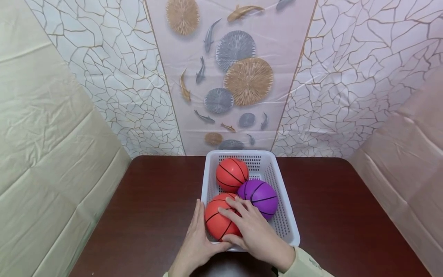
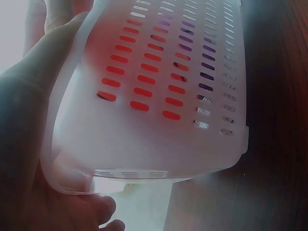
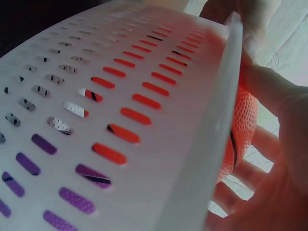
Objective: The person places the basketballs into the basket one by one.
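Observation:
A red-orange basketball (image 1: 219, 221) sits in the front left corner of a white perforated plastic basket (image 1: 292, 231). My right hand (image 1: 254, 231) holds this ball from above, fingers spread over its top and thumb on the near side. At the corner, my left hand (image 1: 199, 238) touches the basket, its fingers fairly straight along the left side and its thumb along the front rim. Behind lie a smaller-looking red basketball (image 1: 232, 174) and a purple basketball (image 1: 264, 198). Both wrist views show red through the slots of the basket wall (image 2: 144, 144).
The basket stands on a dark brown table (image 1: 155, 200), its far end close to the patterned cloth backdrop (image 1: 228, 127). Beige cloth walls (image 1: 52, 173) rise on both sides.

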`<state>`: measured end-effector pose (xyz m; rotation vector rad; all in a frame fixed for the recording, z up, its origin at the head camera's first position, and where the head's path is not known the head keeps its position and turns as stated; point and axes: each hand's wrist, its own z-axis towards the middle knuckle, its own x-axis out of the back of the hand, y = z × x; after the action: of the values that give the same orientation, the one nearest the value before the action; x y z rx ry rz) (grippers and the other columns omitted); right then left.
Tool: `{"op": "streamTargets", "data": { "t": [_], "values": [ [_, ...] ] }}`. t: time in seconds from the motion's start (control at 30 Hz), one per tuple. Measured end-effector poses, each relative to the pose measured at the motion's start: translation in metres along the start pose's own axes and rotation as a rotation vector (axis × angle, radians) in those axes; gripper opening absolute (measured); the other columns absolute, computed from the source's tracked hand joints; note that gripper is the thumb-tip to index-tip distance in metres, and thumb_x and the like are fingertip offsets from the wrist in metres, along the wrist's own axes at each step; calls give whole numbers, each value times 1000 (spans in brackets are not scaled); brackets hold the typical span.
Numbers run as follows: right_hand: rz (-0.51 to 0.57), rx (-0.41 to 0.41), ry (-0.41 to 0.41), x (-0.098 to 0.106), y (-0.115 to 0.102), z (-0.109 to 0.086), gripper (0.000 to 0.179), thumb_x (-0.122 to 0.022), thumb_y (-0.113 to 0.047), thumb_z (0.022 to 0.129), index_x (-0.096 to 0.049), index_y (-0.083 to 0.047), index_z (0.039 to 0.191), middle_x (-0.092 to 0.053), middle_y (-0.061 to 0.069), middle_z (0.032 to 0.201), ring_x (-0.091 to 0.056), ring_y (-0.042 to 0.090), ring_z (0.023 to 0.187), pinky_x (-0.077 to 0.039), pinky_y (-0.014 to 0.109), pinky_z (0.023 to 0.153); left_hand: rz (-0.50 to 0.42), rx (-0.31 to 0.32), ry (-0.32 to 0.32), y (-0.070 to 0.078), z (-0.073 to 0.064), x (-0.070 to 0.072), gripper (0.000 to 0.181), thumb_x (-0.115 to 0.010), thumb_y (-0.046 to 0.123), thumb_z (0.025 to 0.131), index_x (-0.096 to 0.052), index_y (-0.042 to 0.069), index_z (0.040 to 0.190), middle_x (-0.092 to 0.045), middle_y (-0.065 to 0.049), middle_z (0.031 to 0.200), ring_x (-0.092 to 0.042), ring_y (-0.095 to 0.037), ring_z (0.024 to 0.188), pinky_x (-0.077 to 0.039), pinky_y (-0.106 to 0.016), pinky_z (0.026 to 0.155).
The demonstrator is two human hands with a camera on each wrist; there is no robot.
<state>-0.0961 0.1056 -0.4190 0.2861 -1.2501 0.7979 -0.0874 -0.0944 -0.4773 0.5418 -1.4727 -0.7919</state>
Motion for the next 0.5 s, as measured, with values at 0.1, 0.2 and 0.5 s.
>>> {"op": "streamTargets", "data": {
  "t": [0.1, 0.2, 0.5],
  "values": [
    [5, 2, -13, 0, 2, 5, 63, -69, -48, 86, -52, -23, 141, -39, 6, 150, -35, 33, 135, -38, 55, 102, 7, -4, 8, -2, 4, 2, 139, -70, 82, 57, -5, 10, 157, 3, -1, 163, -14, -32, 146, -31, -60, 106],
    [6, 6, -31, 2, 4, 10, 65, -68, -51, 86, -49, -25, 143, -37, 5, 152, -32, 32, 138, -37, 55, 103, 6, -29, 21, -4, 11, 3, 138, -72, 79, 58, -8, 7, 157, 1, -4, 163, -15, -35, 145, -31, -61, 105],
    [15, 26, 23, 16, 12, 6, 70, -59, -56, 90, -43, -21, 148, -23, 3, 159, -22, 27, 144, -31, 54, 108, 13, -23, 39, -8, 15, -3, 138, -69, 82, 58, -8, 5, 156, 0, -6, 163, -18, -37, 144, -32, -62, 104]
  ]
}}
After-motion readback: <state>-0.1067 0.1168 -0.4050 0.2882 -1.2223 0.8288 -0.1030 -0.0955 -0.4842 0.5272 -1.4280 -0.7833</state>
